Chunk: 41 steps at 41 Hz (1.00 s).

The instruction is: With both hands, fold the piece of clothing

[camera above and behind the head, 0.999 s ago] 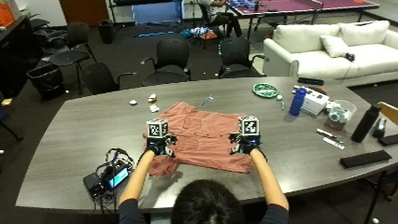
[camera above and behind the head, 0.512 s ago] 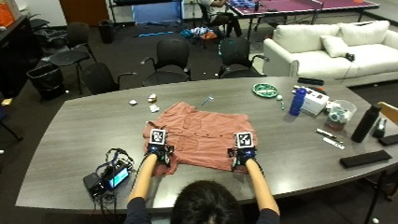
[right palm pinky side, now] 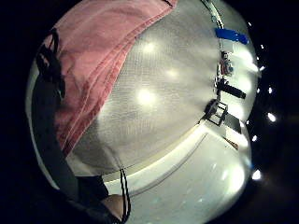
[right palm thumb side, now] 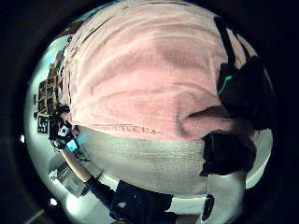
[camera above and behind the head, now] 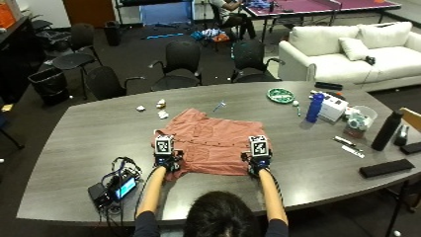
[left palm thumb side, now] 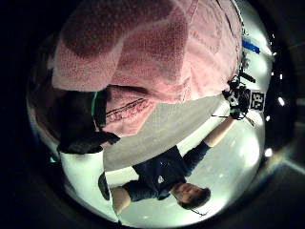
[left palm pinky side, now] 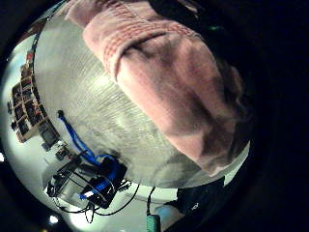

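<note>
Shirt (camera above and behind the head: 214, 143) lies on table (camera above and behind the head: 85, 128), hands gripping its near corners.

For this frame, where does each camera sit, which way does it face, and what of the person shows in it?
Outside view: above and behind the head, facing the table; head, forearms, left hand, right hand.
Left little-finger palm: faces pink shirt and a cabled device.
Left thumb palm: faces the shirt's near edge; gloved fingers, the other hand, the torso.
Right little-finger palm: faces shirt edge and bare table.
Right thumb palm: faces the shirt; gloved fingers, the other hand.
All share the shirt.
</note>
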Each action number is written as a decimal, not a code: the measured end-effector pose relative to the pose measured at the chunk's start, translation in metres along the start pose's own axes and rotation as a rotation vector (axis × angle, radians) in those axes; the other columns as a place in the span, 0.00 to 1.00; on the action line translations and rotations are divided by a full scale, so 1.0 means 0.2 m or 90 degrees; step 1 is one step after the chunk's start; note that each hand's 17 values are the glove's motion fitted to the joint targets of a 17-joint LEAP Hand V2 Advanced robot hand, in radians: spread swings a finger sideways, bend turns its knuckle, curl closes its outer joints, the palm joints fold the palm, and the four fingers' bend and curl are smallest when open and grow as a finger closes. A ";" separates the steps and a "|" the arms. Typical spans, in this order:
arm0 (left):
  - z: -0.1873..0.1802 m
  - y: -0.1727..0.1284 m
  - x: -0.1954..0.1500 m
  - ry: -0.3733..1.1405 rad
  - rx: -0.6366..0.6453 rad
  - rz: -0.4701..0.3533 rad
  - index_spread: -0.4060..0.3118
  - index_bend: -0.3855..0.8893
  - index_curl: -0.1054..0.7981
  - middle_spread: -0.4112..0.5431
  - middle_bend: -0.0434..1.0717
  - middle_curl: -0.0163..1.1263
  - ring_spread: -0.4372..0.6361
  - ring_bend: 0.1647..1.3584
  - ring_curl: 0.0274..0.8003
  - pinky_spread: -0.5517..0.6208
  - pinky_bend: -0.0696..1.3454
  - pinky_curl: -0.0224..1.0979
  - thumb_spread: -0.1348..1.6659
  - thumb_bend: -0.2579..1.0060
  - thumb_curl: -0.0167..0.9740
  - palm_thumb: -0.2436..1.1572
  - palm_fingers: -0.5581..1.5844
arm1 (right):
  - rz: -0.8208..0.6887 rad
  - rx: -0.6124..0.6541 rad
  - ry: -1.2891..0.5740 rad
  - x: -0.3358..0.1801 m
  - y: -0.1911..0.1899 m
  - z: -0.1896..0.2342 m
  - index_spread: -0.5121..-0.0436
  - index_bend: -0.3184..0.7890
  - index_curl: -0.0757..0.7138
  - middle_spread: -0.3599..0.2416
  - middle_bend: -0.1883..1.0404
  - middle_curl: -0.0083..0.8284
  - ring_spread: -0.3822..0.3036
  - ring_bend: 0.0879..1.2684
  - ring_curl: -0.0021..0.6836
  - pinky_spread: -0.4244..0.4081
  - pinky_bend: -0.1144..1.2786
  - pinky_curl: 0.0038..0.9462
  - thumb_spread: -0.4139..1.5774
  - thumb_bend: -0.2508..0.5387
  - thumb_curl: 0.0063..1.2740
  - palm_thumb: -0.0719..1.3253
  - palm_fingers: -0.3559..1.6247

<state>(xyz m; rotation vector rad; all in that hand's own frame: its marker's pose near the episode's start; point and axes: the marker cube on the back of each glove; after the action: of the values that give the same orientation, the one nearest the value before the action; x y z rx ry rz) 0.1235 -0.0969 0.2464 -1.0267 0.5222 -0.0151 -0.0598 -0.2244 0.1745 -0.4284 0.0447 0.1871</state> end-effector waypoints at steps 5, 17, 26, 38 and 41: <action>-0.02 -0.03 0.02 -0.015 0.086 0.010 0.27 0.67 0.52 0.33 0.43 0.35 0.52 0.13 0.22 0.56 0.24 0.28 0.69 0.21 0.43 0.67 0.57 | 0.009 0.015 -0.017 0.00 -0.03 0.00 0.52 0.45 0.50 0.27 0.40 0.57 0.20 0.41 0.62 0.14 0.48 0.39 0.59 0.30 0.43 0.74 0.81; -0.05 0.06 0.05 -0.084 0.099 0.019 0.21 0.61 0.56 0.24 0.40 0.40 0.34 0.10 0.31 0.38 0.21 0.32 0.69 0.20 0.44 0.71 0.67 | -0.076 -0.037 -0.013 0.02 0.05 0.01 0.52 0.46 0.58 0.24 0.41 0.60 0.19 0.43 0.65 0.08 0.46 0.39 0.54 0.28 0.46 0.75 0.84; -0.16 0.31 0.08 -0.145 0.195 0.090 0.20 0.53 0.57 0.17 0.46 0.42 0.23 0.14 0.36 0.35 0.14 0.29 0.70 0.18 0.43 0.69 0.75 | -0.101 0.020 -0.005 0.10 0.23 -0.15 0.53 0.45 0.61 0.22 0.42 0.61 0.19 0.45 0.66 0.08 0.46 0.39 0.52 0.28 0.47 0.75 0.84; -0.36 0.64 0.07 -0.150 0.140 0.144 0.18 0.49 0.59 0.14 0.46 0.44 0.15 0.13 0.41 0.32 0.14 0.28 0.70 0.19 0.41 0.69 0.77 | -0.126 0.057 0.009 0.30 0.38 -0.42 0.52 0.45 0.64 0.21 0.42 0.62 0.19 0.45 0.67 0.07 0.46 0.39 0.49 0.27 0.49 0.74 0.84; -0.43 0.68 0.07 -0.174 0.144 0.138 0.18 0.49 0.60 0.13 0.47 0.45 0.16 0.11 0.41 0.32 0.14 0.28 0.71 0.19 0.40 0.69 0.77 | -0.125 0.070 0.013 0.34 0.44 -0.52 0.52 0.45 0.64 0.21 0.42 0.62 0.19 0.45 0.67 0.07 0.46 0.39 0.48 0.28 0.50 0.74 0.84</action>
<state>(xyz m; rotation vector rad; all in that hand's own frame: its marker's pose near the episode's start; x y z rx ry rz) 0.0680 -0.0985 0.0945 -0.7324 0.3698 0.2496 -0.0112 -0.1770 0.0379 -0.3234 0.0320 -0.0137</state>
